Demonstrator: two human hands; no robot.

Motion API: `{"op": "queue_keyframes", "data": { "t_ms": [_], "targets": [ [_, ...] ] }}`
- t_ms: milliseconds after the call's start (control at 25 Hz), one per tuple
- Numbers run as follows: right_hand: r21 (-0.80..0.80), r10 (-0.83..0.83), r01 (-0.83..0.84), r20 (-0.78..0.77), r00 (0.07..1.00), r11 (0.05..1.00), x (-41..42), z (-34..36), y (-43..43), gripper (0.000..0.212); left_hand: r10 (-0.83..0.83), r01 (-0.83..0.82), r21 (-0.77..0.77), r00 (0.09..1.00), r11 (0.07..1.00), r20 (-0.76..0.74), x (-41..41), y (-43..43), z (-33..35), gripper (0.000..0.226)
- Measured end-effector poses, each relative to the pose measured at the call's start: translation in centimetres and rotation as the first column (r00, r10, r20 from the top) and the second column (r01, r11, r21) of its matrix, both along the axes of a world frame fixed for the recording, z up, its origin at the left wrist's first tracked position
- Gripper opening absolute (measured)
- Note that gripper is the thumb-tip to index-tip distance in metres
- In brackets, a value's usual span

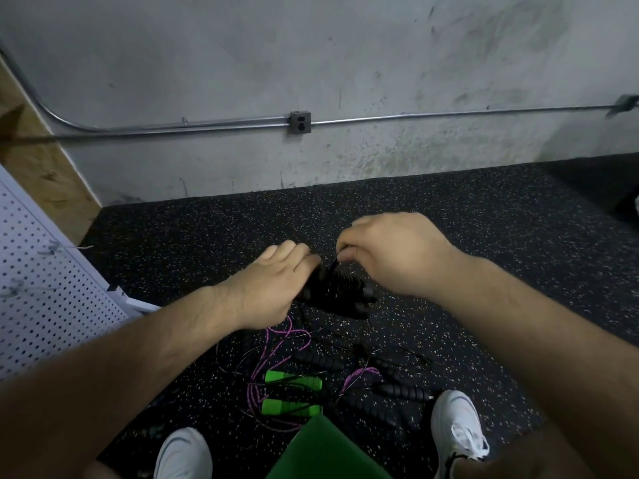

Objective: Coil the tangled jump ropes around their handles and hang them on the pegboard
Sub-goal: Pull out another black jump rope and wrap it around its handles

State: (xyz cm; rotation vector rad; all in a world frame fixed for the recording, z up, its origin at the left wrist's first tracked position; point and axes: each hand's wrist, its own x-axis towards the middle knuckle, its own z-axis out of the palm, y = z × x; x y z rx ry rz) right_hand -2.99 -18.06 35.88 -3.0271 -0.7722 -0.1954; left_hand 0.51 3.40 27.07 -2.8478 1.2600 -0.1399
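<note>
My left hand (273, 285) grips a pair of black jump-rope handles (340, 293) with thin black cord wound round them, held above the floor. My right hand (387, 252) pinches the cord just above the bundle, fingers curled. Below, on the speckled floor, lies a tangle: two green handles (292, 394), a purple rope (273, 344) looping among them, and several black ribbed handles (403, 390) with thin black cords. The white pegboard (45, 281) leans at the left, with small wire hooks on it.
A grey concrete wall with a metal conduit and an outlet box (300, 122) stands ahead. My white shoes (458, 430) flank the rope pile. A green edge (321, 451) juts in at the bottom. A wooden panel (38, 157) backs the pegboard.
</note>
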Motion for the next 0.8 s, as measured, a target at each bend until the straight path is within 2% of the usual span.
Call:
{"op": "queue_keyframes", "data": {
  "t_ms": [80, 160, 200, 240, 280, 320, 400, 440, 560, 680, 800],
  "targets": [
    [0.060, 0.011, -0.008, -0.048, 0.999, 0.998, 2.1, -0.9, -2.2, 0.021, -0.079, 0.072, -0.089, 0.994, 0.993, -0.076, -1.3, -0.9, 0.8, 0.071],
    [0.162, -0.007, 0.033, -0.159, 0.987, 0.986, 3.6, -1.8, -4.0, 0.019, -0.115, 0.061, -0.249, 0.972, 0.967, -0.206, -2.5, -1.6, 1.7, 0.075],
    [0.298, -0.001, 0.085, -0.273, 0.962, 0.951, 4.0, -2.4, -4.6, 0.020, -0.125, 0.021, -0.339, 0.949, 0.941, -0.289, -3.0, -1.9, 2.2, 0.079],
    [0.478, 0.029, 0.195, -0.421, 0.907, 0.857, 3.8, -2.7, -4.5, 0.018, -0.137, -0.046, -0.429, 0.912, 0.902, -0.386, -3.2, -2.0, 2.5, 0.085],
    [0.583, 0.072, 0.306, -0.535, 0.842, 0.752, 3.5, -3.1, -4.0, 0.016, -0.148, -0.139, -0.513, 0.866, 0.847, -0.478, -3.2, -2.0, 2.7, 0.091],
    [0.593, 0.082, 0.363, -0.590, 0.803, 0.718, 2.9, -3.6, -3.0, 0.022, -0.158, -0.228, -0.590, 0.834, 0.774, -0.529, -2.9, -2.0, 3.0, 0.095],
    [0.509, 0.025, 0.338, -0.578, 0.815, 0.791, 1.6, -5.3, 0.1, 0.030, -0.087, -0.355, -0.677, 0.846, 0.645, -0.527, -1.9, -1.7, 3.2, 0.089],
    [0.511, 0.013, 0.311, -0.535, 0.845, 0.801, 1.2, -6.0, 1.6, 0.027, -0.004, -0.381, -0.675, 0.869, 0.632, -0.495, -1.4, -1.5, 3.2, 0.085],
    [0.588, 0.023, 0.226, -0.385, 0.923, 0.777, 1.0, -6.9, 4.3, 0.013, 0.163, -0.425, -0.596, 0.882, 0.682, -0.443, -0.4, -1.2, 2.6, 0.083],
    [0.562, 0.013, 0.183, -0.328, 0.945, 0.807, 1.1, -6.5, 4.6, 0.019, 0.144, -0.499, -0.561, 0.817, 0.660, -0.558, -0.4, -0.9, 2.3, 0.083],
    [0.562, -0.001, 0.166, -0.282, 0.959, 0.811, 0.8, -6.3, 4.8, 0.026, 0.136, -0.498, -0.595, 0.826, 0.631, -0.547, -0.7, -0.8, 2.3, 0.075]
  ]
}}
